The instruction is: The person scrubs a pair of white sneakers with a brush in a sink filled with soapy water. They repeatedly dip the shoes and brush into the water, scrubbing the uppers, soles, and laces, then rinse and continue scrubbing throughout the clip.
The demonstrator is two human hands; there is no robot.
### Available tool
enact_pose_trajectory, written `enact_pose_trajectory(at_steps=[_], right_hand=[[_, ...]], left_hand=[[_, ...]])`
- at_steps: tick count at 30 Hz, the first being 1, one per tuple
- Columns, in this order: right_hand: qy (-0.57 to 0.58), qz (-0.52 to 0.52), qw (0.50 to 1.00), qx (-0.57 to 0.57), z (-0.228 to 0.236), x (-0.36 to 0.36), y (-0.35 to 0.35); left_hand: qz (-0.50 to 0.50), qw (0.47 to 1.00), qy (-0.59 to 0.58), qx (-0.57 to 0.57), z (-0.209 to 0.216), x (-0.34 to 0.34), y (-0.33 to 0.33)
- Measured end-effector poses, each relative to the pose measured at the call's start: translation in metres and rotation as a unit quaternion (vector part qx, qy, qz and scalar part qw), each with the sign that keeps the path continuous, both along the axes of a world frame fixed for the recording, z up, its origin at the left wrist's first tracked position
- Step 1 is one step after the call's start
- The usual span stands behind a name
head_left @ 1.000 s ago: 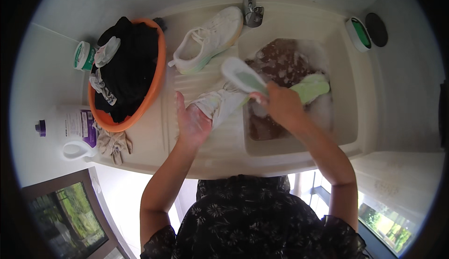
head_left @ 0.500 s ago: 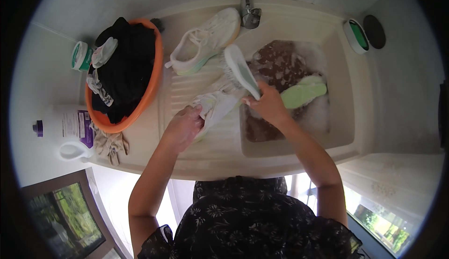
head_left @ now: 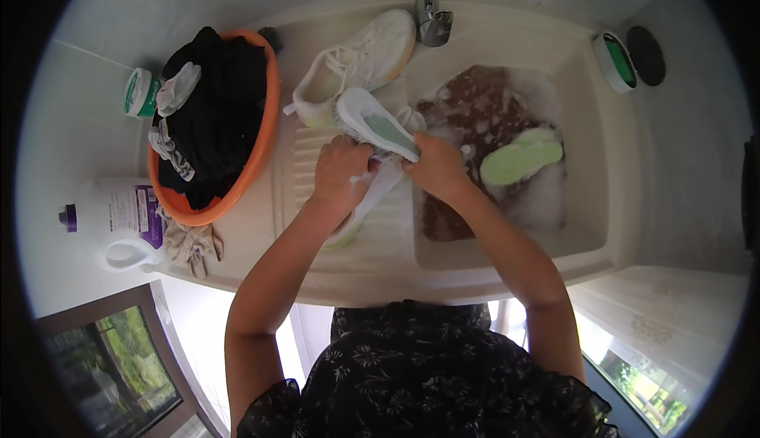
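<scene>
My right hand [head_left: 437, 167] is closed round the handle of a white and grey-green scrubbing brush [head_left: 381, 125], its bristles turned down and left over a wet white sneaker [head_left: 378, 194]. The sneaker lies on the ribbed drainboard, partly hidden by the brush and my hands. My left hand [head_left: 343, 172] grips the sneaker near its opening, with suds by the thumb; most of its fingertips are hidden. A second white sneaker [head_left: 380, 46] rests just beyond, near the tap. A light green insole [head_left: 522, 157] lies in the soapy brownish water of the basin to the right.
An orange tub [head_left: 273, 113] of dark clothes stands at left, beside a white jar with green [head_left: 141, 94], a white and purple jug [head_left: 127, 208] and a beige cloth [head_left: 194, 246]. The tap [head_left: 434, 22] rises behind the basin [head_left: 586, 240]. At far right is a green-filled container [head_left: 616, 62].
The brush has moved left and toward me over the sneaker. My left hand has shifted up and right along the shoe, closer to my right hand. The insole has drifted slightly.
</scene>
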State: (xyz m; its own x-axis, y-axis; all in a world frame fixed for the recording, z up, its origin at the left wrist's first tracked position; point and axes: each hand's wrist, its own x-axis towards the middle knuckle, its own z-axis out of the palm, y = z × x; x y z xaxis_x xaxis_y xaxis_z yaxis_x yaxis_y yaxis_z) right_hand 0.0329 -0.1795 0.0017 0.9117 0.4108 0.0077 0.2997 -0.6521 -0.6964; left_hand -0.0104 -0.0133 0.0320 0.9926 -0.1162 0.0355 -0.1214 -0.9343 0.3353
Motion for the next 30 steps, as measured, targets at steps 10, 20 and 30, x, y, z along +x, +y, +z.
enact_pose_trajectory(at_steps=[10, 20, 30], right_hand=[[0.311, -0.096, 0.928, 0.182, 0.007, -0.004, -0.049], [0.212, -0.113, 0.93, 0.279, 0.005, -0.002, -0.042], [0.101, -0.013, 0.992, 0.08, 0.007, 0.006, 0.003]], left_hand=[[-0.004, 0.999, -0.019, -0.03, 0.002, -0.002, 0.0], [0.03, 0.992, -0.025, -0.121, 0.014, -0.009, 0.0], [-0.139, 0.985, -0.045, -0.091, 0.002, 0.029, 0.038]])
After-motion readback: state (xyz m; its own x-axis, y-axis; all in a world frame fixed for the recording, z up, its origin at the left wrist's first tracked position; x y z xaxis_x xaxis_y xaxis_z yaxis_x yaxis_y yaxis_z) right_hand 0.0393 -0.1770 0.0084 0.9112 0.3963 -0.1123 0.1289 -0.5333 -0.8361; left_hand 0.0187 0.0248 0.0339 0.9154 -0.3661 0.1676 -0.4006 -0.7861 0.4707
